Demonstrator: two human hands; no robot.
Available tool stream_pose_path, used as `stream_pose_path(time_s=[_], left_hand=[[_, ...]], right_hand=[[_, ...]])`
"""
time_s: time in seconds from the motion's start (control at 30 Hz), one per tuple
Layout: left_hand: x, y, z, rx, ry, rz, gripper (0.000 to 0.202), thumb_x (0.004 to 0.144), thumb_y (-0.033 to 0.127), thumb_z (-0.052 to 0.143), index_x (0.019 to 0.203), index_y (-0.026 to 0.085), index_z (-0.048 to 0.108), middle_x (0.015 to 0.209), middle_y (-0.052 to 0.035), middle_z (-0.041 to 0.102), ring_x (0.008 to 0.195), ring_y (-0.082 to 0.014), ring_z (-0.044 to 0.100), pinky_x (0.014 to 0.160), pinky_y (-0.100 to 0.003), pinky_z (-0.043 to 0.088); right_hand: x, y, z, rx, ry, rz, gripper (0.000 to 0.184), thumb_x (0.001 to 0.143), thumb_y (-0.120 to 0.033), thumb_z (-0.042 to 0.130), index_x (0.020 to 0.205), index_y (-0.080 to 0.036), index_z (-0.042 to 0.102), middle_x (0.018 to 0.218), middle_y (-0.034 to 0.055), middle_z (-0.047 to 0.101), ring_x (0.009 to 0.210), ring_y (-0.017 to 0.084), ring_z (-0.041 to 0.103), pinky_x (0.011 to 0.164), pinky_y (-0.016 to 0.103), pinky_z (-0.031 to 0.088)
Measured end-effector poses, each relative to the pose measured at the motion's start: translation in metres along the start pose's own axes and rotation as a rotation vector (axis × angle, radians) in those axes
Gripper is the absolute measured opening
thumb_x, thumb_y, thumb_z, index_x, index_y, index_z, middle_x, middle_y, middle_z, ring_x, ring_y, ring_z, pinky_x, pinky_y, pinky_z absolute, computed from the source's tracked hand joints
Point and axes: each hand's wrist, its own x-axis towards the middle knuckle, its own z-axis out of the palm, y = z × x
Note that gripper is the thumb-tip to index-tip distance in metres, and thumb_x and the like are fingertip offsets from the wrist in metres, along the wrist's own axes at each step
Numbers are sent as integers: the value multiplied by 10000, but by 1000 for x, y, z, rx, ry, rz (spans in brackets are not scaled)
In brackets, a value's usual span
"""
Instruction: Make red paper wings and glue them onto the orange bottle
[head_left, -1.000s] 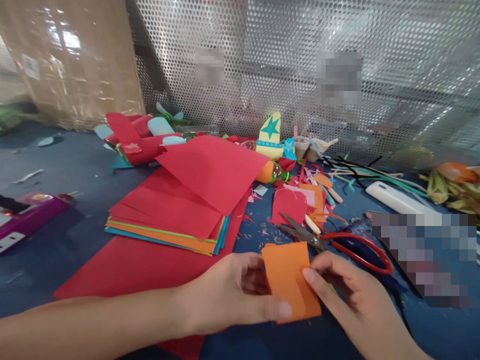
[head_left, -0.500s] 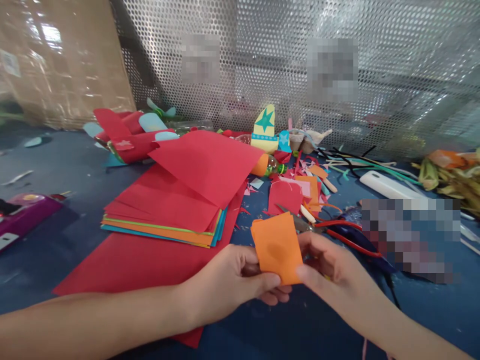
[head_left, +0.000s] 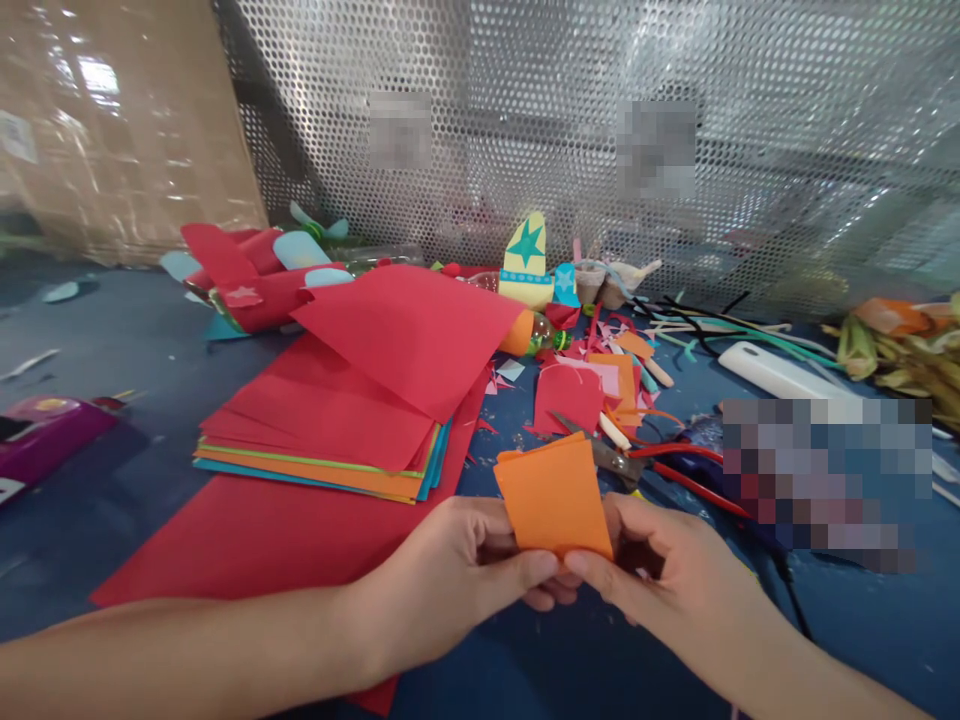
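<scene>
Orange paper (head_left: 555, 492), layered, lower centre of frame. Left hand (head_left: 457, 570) and right hand (head_left: 682, 560) both pinch its bottom edge, thumbs close together, probably to stop layers slipping. Scissors (head_left: 621, 463) right of centre, likely laid within reach.

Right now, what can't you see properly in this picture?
All in the head view:
Small square orange paper: back hidden behind its front.
Left hand and right hand: some fingertips behind that paper.
Red-handled metal scissors: blades partly behind the paper, handles partly under a pixelated patch.
Purple plastic object: cut off by left edge.
</scene>
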Motion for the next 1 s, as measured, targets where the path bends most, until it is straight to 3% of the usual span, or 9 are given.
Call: stream_pose_path(time_s=[0.1, 0.2, 0.4, 0.7, 1.0], left_hand=[[2, 3, -2, 19, 21, 20, 135, 801, 215, 640, 824, 140, 750, 788, -37, 761, 714, -122, 699, 648, -168, 544], [6, 5, -5, 33, 31, 50, 140, 809, 218, 630, 819, 137, 744, 791, -36, 755, 725, -124, 697, 652, -171, 540], [12, 1, -7, 12, 32, 39, 140, 727, 202, 716, 850, 136, 722, 775, -16, 742, 703, -112, 673, 668, -176, 519], [13, 1, -8, 32, 15, 93, 233, 717, 356, 730, 781, 132, 734, 712, -32, 713, 629, -119, 631, 630, -209, 504], [16, 5, -8, -46, 146, 122, 372, 658, 506, 748, 730, 142, 742, 699, -34, 705, 637, -141, 608, 656, -248, 492]], right_hand=[[1, 2, -3, 137, -43, 46, 340, 841, -511, 504, 699, -204, 468, 614, -28, 520, 474, 86, 500, 443, 211, 427], [4, 2, -5, 250, -83, 50, 295, 861, -461, 504, 733, -197, 482, 652, -28, 537, 515, 77, 523, 493, 194, 454], [11, 4, -1, 245, -49, 56, 281, 861, -421, 502, 695, -202, 447, 638, -24, 568, 492, 75, 535, 488, 195, 450], [11, 2, 2, 239, -74, 71, 271, 834, -418, 550, 727, -176, 491, 625, -26, 554, 473, 67, 507, 465, 192, 436], [14, 3, 9, 343, -132, 62, 297, 815, -443, 564, 855, -148, 565, 657, -6, 603, 498, 78, 530, 500, 200, 452]])
